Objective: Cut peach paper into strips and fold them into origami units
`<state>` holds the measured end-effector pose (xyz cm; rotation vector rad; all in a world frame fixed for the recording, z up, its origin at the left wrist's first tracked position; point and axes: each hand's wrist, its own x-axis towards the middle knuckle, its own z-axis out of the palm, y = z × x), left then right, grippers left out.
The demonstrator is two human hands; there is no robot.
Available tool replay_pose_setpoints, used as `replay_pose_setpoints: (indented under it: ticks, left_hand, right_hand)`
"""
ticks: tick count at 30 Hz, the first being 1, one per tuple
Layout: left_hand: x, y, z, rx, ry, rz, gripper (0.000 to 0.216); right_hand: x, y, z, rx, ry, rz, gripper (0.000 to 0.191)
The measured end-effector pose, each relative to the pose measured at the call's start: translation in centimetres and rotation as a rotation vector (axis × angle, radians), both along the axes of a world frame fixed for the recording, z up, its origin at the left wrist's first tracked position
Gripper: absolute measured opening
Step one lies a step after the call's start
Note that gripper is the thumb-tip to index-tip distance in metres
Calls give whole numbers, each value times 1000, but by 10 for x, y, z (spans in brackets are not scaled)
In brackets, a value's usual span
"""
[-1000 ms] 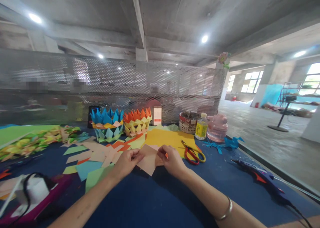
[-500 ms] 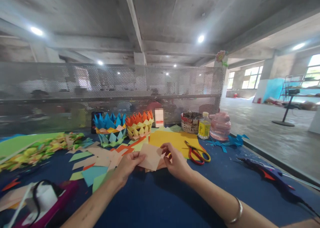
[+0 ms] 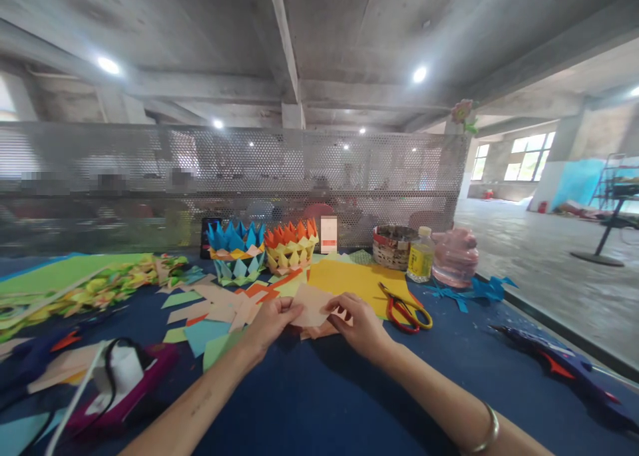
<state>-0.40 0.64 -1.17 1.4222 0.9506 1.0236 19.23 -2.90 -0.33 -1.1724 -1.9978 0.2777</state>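
Between my hands, above the blue tabletop, is a pale peach sheet of paper [image 3: 313, 303]. My left hand [image 3: 275, 317] pinches its left edge between thumb and fingers. My right hand [image 3: 357, 317] has thumb and bent fingers closed on its right edge. More peach paper [image 3: 319, 329] lies beneath it. Behind is a large yellow sheet [image 3: 339, 276], with red and yellow scissors [image 3: 407, 308] resting on its right side. Loose paper pieces [image 3: 219, 303] in peach, orange, green and blue are spread to the left of my left hand.
Two folded-paper baskets, one blue-topped [image 3: 237, 253] and one orange-topped [image 3: 292, 246], stand at the back. A woven basket [image 3: 392, 248], yellow-labelled bottle [image 3: 420, 255] and pink jug [image 3: 455, 257] stand back right. A glue gun [image 3: 554, 353] lies right; a purple power strip [image 3: 124, 383] lies front left.
My right fingers have closed on the paper's right edge, and the sheet has turned from a diamond-like tilt to lie flatter. The view has swung slightly left.
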Motion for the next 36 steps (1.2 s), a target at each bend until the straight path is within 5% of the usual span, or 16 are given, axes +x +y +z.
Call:
replay_pose_setpoints:
  ticks: [36]
  left_hand:
    - [1,-2,5,71,44,-56,29]
  right_hand:
    - [0,4,-6,58,44,7,26]
